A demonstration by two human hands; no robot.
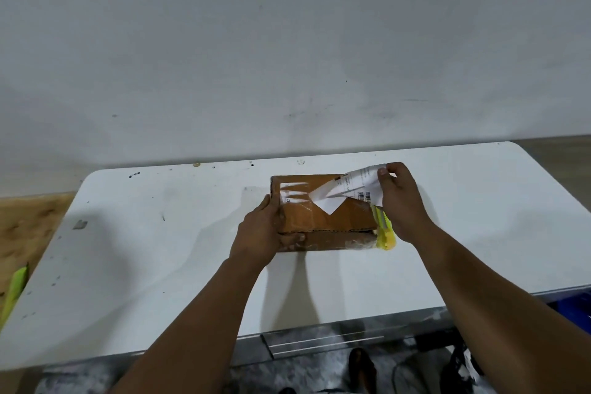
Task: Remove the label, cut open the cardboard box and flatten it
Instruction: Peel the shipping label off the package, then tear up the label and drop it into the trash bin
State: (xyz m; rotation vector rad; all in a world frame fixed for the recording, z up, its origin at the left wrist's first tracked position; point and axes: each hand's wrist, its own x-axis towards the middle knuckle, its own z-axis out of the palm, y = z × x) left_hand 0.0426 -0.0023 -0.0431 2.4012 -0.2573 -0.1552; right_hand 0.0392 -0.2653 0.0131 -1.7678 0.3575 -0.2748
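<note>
A brown cardboard box (339, 221) lies flat on the white table (160, 249), near its far side. My left hand (267, 232) clamps the box's left end, thumb on the front face. A white shipping label (348, 190) is half peeled off the box top and lifted to the right. My right hand (401, 201) pinches the label's upper right corner between thumb and fingers. A yellow utility knife (385, 232) lies against the box's right end, partly under my right hand. White label residue (295, 192) stays stuck on the top's left part.
A grey wall rises right behind the table. A yellow-green object (14, 289) lies on the wooden surface at the left edge. A small grey scrap (80, 224) sits on the table's left part. Below the front edge, dark items lie on the floor.
</note>
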